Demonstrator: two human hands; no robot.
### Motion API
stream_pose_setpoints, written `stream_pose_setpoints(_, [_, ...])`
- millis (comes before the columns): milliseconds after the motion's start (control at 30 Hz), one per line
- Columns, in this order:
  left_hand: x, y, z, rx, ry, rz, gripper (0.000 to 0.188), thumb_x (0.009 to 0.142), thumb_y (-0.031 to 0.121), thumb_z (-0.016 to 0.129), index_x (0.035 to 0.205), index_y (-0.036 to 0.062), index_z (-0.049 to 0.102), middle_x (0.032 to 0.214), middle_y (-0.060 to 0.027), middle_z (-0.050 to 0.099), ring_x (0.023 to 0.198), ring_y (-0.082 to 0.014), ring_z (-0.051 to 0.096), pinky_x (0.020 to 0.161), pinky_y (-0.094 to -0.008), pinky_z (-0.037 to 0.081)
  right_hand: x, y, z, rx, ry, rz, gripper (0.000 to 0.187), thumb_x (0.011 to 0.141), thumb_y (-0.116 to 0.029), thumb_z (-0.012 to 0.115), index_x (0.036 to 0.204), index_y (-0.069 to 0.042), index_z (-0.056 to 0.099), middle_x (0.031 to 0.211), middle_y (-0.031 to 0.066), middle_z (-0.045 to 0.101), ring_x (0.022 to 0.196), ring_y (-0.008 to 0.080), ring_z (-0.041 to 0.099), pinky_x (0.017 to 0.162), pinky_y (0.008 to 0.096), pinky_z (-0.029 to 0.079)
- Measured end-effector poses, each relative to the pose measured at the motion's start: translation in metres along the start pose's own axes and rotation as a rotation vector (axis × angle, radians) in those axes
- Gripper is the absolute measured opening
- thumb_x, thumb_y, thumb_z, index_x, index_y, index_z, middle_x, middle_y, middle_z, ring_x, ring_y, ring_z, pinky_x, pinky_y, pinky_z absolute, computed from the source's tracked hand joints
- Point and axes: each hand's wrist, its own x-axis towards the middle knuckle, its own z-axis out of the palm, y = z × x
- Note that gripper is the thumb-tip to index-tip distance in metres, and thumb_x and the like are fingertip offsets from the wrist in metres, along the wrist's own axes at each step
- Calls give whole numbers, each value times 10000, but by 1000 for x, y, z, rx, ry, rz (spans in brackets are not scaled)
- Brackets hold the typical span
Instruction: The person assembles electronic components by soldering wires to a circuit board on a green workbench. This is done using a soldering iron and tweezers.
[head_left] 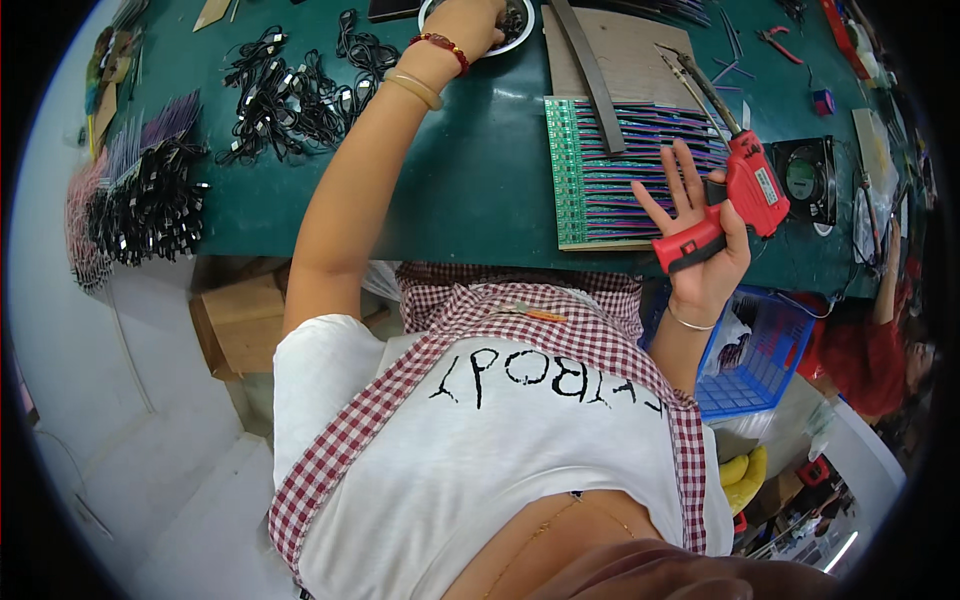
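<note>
My left hand [472, 20] reaches to the far edge of the view, over a white bowl [520, 40] with small dark pieces in it. Its fingertips are mostly hidden, so what they pinch does not show. In my right hand [700, 235] a red and black soldering gun [755, 185] rests between thumb and palm, its other fingers stretched out. The gun's metal tip points away, over a row of small green circuit boards [566, 175] with coloured wires [640, 200] lying side by side on a board. A grey metal bar [592, 85] lies across the wires.
Black cables [300, 100] are heaped at the left, and a bundle of wires with black ends [150, 205] hangs over the table's left edge. A black fan [803, 180] and red pliers [780, 45] lie at the right. Below stands a blue crate [745, 375]; another person sits beyond.
</note>
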Motion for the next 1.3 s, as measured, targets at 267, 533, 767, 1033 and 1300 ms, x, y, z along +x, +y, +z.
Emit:
stream_pose_setpoints(267, [0,-11,4,-59,155,-7,132,754,118,571,709,-4,592,708,-214,586,731,-370,578,685,-442,454,-2,-10,-1,6,18,-3,286,818,-137,562,1082,-44,502,1328,298,350,1329,392,217,1014,676,171])
stream_pose_setpoints(533, [-62,42,-19,-284,149,76,125,800,123,599,867,26,637,795,-134,624,739,-305,604,655,-345,479,-5,-10,5,21,44,-7,284,824,-133,556,1081,-37,483,1322,315,346,1320,414,224,1021,674,156])
stream_pose_setpoints(767, [-101,45,2,-252,102,-74,126,795,108,608,899,47,645,785,-91,608,685,-212,594,620,-299,468,-7,-10,7,2,47,-3,291,834,-139,547,1097,-37,474,1305,296,370,1290,391,286,1016,667,191])
stream_pose_setpoints(1033, [-128,79,-30,-1343,-239,-327,199,834,10,519,1023,-26,571,833,-74,612,731,-105,591,649,-226,503,-18,5,23,-321,57,1,318,830,-54,534,1136,-15,455,896,137,559,817,193,569,695,366,507])
stream_pose_setpoints(1300, [-151,147,-54,-1131,-230,-33,277,799,-16,581,1035,-21,437,829,-98,616,772,-139,627,683,-267,513,-32,37,52,-1017,128,60,238,774,-16,660,992,-1,567,835,33,606,722,100,581,644,241,473])
